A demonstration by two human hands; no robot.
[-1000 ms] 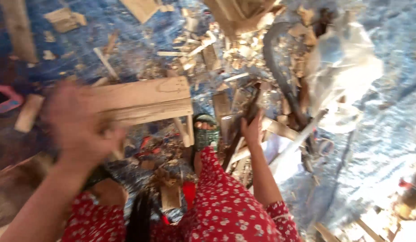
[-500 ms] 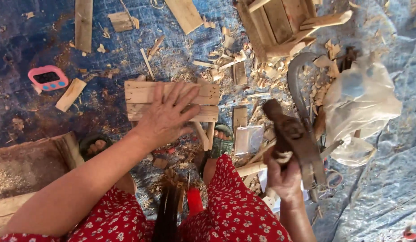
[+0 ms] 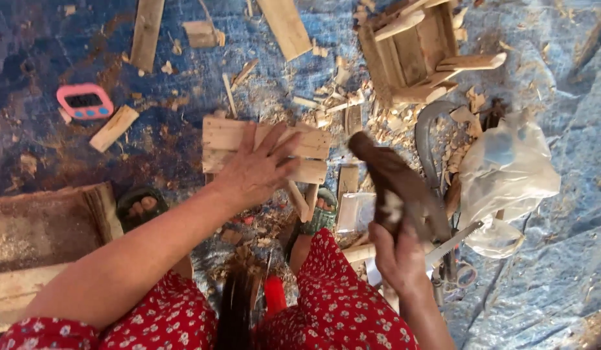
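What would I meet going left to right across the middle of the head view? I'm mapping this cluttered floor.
Pink digital timer → flat wooden slat panel under the left hand → dark wooden tool in the right hand → white plastic bag.

One pink timer, two sandals

Bare blue tarp lies open left; wood scraps crowd the centre.

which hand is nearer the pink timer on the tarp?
Left. The left hand lies flat on the slatted wooden piece, right of the pink timer across bare tarp. The right hand grips a dark tool much farther right.
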